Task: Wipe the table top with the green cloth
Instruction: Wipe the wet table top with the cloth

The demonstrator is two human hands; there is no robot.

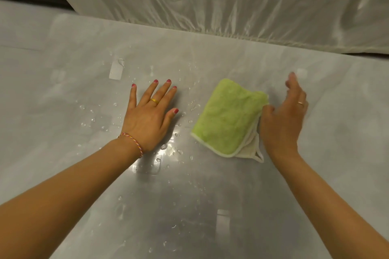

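A folded green cloth [228, 116] with a white edge lies flat on the glossy grey table top [189, 195], right of centre. My left hand [150, 115] rests palm down on the table with straight, spread fingers, a short gap left of the cloth. My right hand [284, 118] is at the cloth's right edge, fingers loosely extended; its thumb touches or nearly touches the cloth's edge, and it holds nothing. Water drops [168, 149] are scattered over the table around and below my left hand.
A bed with a crumpled white sheet [231, 2] runs along the table's far edge. A small white tag or sticker [116, 70] lies on the table beyond my left hand.
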